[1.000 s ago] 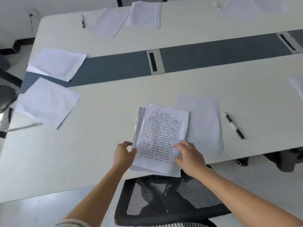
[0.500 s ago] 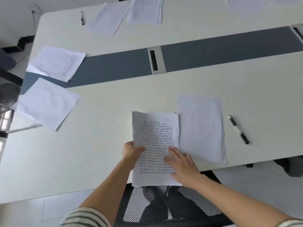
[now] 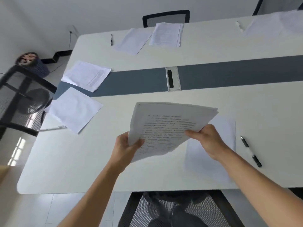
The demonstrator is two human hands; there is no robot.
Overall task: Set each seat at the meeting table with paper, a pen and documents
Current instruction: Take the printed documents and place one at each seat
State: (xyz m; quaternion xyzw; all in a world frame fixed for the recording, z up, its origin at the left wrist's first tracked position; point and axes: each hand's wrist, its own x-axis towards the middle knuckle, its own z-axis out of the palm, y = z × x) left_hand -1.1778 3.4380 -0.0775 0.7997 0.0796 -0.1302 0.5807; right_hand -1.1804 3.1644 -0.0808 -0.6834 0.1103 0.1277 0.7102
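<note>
- Documents, a printed stack, are held tilted above the near side of the white surface.
- Left hand pinches the stack's near left edge, thumb on top; right hand pinches its right edge.
- Blank sheet lies flat below the right hand, with a black pen just right of it.
- Mesh chair stands at the near edge.
</note>
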